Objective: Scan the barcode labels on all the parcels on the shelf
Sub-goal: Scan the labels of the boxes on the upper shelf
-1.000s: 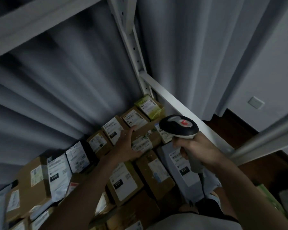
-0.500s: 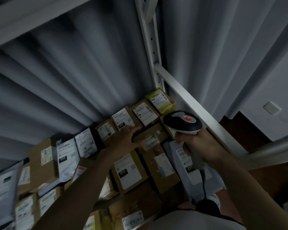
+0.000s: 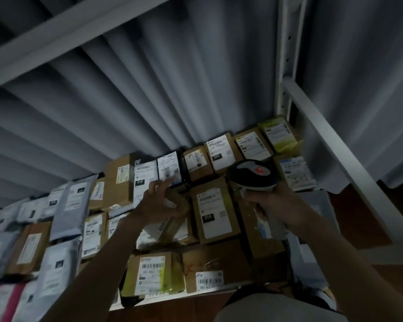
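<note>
Parcels [image 3: 216, 213]: cardboard boxes and soft poly mailers, packed label-up across the shelf [image 3: 330, 135]. Likely light; boxes stiff, take by edges; mailers limp. Left hand [image 3: 159, 203] spread, fingertips at a dark back-row parcel [image 3: 170, 169]. Right hand [image 3: 278, 206] clenched around scanner [image 3: 250, 174].

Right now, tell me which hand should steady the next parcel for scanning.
Left. The left hand is empty, fingers spread over the parcels, fingertips by the black parcel in the back row. The right hand is occupied gripping the scanner, so it should probably just aim.
</note>
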